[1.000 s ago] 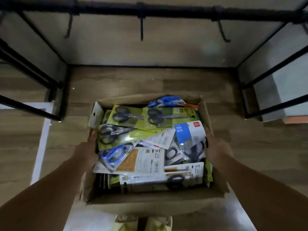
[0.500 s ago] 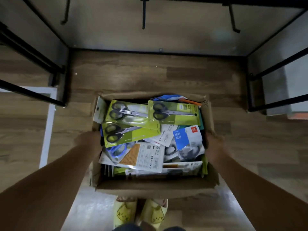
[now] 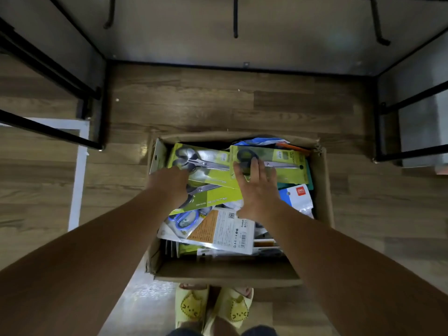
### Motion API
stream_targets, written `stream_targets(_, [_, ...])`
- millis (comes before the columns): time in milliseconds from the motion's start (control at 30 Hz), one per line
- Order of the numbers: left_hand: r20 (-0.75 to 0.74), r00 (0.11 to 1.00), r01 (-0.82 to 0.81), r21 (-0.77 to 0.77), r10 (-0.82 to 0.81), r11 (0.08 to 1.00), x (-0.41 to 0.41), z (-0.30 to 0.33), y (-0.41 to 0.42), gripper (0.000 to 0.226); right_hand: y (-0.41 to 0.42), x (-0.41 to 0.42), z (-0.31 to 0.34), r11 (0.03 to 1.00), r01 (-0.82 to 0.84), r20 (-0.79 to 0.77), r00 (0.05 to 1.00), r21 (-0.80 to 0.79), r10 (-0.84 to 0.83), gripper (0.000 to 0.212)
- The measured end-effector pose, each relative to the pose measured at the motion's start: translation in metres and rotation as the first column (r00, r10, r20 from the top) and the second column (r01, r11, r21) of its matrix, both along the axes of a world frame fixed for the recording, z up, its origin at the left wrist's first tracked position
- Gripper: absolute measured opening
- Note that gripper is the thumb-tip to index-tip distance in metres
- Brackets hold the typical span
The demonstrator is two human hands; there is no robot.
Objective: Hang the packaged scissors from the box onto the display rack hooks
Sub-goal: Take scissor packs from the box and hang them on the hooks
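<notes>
A cardboard box (image 3: 228, 275) stands on the floor, packed with several packaged scissors. Two green packs lie on top at its far end. My right hand (image 3: 257, 190) rests with spread fingers on the right green pack (image 3: 283, 158), over the black scissor handles. My left hand (image 3: 173, 183) reaches onto the handle end of the left green pack (image 3: 208, 161); its fingers are hidden behind the back of the hand. A third green pack (image 3: 218, 200) lies between my wrists. Three black rack hooks (image 3: 235, 20) hang bare along the top.
Black rack frame legs stand left (image 3: 97, 105) and right (image 3: 378, 117) of the box on the wooden floor. A blue-handled pack (image 3: 184, 220) and a white barcode pack (image 3: 230, 234) fill the box's near half. My yellow slippers (image 3: 213, 309) touch its near wall.
Both hands have left the box's sides and moved inside onto the top green packs. The box now appears lower and farther from the camera, and the hooks have slid up the frame.
</notes>
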State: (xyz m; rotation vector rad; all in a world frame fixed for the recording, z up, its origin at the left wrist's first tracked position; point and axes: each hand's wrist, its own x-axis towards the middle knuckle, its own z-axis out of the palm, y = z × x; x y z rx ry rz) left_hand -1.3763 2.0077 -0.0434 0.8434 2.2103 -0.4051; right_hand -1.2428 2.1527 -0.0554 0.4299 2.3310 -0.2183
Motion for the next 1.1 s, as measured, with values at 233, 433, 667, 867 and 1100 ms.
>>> stream_targets(233, [0.112,0.939,-0.340,0.181,0.324,0.923,-0.017,-0.021,-0.034,0.044,-0.028,-0.011,-0.026,0.973,-0.178,-0.065,0.980,0.146,0.189,0.114])
stream_targets(433, [0.058,0.964,-0.266,0.197,0.259,0.944,-0.017,-0.027,-0.036,0.040,-0.023,-0.021,-0.030,0.988,-0.109,-0.124,0.985,0.107,0.122,0.098])
stream_targets(667, [0.020,0.959,-0.280,0.221,0.283,0.934,-0.011,-0.022,-0.035,0.039,-0.003,-0.030,-0.015,0.981,-0.172,-0.195,0.963,0.091,0.187,0.075])
stream_targets(867, [0.039,0.950,-0.310,0.242,0.310,0.920,-0.010,-0.020,-0.033,0.041,-0.008,-0.059,-0.015,0.979,-0.183,-0.092,0.977,0.089,0.191,0.101])
stream_targets(1100, [0.245,0.759,-0.650,0.333,0.603,0.683,-0.002,0.018,-0.036,0.031,-0.001,-0.049,0.024,0.983,-0.171,-0.149,0.972,0.073,0.180,0.064])
